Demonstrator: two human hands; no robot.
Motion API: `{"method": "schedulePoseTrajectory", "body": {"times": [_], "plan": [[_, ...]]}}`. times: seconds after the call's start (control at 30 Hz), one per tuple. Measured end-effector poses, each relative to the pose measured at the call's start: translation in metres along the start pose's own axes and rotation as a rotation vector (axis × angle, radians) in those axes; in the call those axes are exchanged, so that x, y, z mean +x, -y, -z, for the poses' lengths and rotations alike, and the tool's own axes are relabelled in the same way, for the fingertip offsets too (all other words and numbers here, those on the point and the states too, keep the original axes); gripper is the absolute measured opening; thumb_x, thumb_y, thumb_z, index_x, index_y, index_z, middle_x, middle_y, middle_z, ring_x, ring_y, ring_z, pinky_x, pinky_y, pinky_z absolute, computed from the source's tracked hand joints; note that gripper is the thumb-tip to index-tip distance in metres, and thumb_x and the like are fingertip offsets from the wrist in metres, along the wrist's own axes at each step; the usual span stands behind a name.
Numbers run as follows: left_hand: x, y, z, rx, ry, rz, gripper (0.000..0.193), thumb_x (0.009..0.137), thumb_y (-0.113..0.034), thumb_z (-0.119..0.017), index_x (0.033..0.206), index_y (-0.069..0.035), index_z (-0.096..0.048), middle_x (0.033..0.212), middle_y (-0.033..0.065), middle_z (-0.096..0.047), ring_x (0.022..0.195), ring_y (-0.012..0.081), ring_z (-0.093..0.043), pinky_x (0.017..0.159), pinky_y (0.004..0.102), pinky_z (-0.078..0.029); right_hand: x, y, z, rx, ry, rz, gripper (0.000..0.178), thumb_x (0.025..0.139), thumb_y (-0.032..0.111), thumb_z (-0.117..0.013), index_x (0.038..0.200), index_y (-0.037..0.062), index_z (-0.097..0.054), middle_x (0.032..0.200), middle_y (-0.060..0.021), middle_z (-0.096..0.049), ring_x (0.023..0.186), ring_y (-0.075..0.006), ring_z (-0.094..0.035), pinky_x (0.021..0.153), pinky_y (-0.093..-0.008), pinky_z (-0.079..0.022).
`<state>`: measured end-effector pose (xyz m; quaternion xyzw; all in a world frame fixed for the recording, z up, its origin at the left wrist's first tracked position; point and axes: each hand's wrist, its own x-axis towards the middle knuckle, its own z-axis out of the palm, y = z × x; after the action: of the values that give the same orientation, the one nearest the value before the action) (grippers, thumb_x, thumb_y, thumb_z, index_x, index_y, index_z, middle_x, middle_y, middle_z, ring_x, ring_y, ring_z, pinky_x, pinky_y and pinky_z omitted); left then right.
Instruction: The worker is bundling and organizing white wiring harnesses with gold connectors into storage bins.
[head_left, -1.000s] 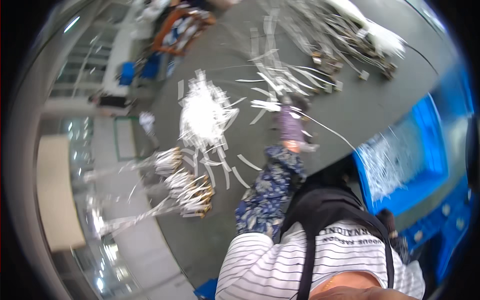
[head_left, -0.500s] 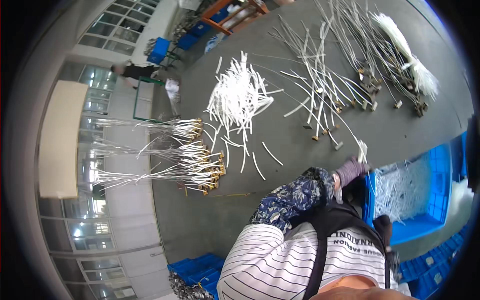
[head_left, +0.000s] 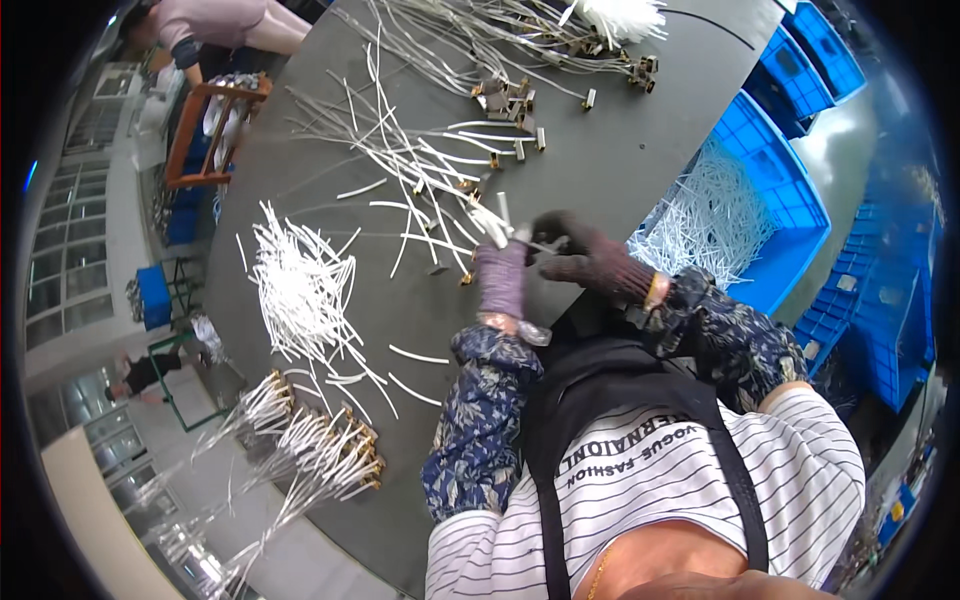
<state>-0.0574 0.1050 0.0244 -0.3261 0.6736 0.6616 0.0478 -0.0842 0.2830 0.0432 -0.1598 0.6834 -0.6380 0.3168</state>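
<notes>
Gloved hands: two, a left hand point(head_left: 503, 280) in a purple glove and a right hand point(head_left: 590, 260) in a dark glove, meeting at mid-scene.
White tube held between the hands: one point(head_left: 507, 222).
Blue plastic crates: two in clear view at the right, one crate of white tubes point(head_left: 790, 200) and a far crate point(head_left: 825, 45); more blue crates are stacked at the right edge, too blurred to count.
Loose piles of cut white tubes: one large pile point(head_left: 300, 285) at the left of the grey table point(head_left: 600, 150).
Bundles of tubes with brass ends: one cluster, near left point(head_left: 330, 455); single pieces too many to count.
Other people: two, one far left point(head_left: 220, 25), one small at the left edge point(head_left: 145, 372).
Wooden racks: one, far left point(head_left: 205, 130).
</notes>
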Motion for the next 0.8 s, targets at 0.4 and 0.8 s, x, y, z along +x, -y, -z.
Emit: {"method": "schedulePoseTrajectory", "body": {"times": [0.4, 0.8], "plan": [[0.043, 0.019, 0.030, -0.572, 0.120, 0.140, 0.028, 0.091, -0.025, -0.060, 0.108, -0.004, -0.053, 0.087, 0.0091, -0.061, 0.079, 0.0197, -0.061, 0.068, 0.0320, -0.051, 0.146, -0.011, 0.120, -0.746, -0.397, -0.259, 0.034, 0.081, 0.033, -0.064, 0.097, 0.0039, -0.063, 0.094, -0.0170, -0.064, 0.086, -0.0343, -0.063, 0.076, -0.0454, -0.048], [0.053, 0.004, -0.076, -0.789, 0.288, -0.006, 0.025, 0.095, -0.026, -0.058, 0.093, -0.002, -0.064, 0.081, 0.0082, -0.067, 0.067, 0.0184, -0.065, 0.067, 0.0349, -0.057, -0.266, -0.151, 0.069, -0.412, -0.060, -0.518, 0.012, 0.070, 0.014, -0.067, 0.078, 0.0053, -0.065, 0.080, -0.0147, -0.063, 0.073, -0.0278, -0.061, 0.069, -0.0379, -0.050]]}}
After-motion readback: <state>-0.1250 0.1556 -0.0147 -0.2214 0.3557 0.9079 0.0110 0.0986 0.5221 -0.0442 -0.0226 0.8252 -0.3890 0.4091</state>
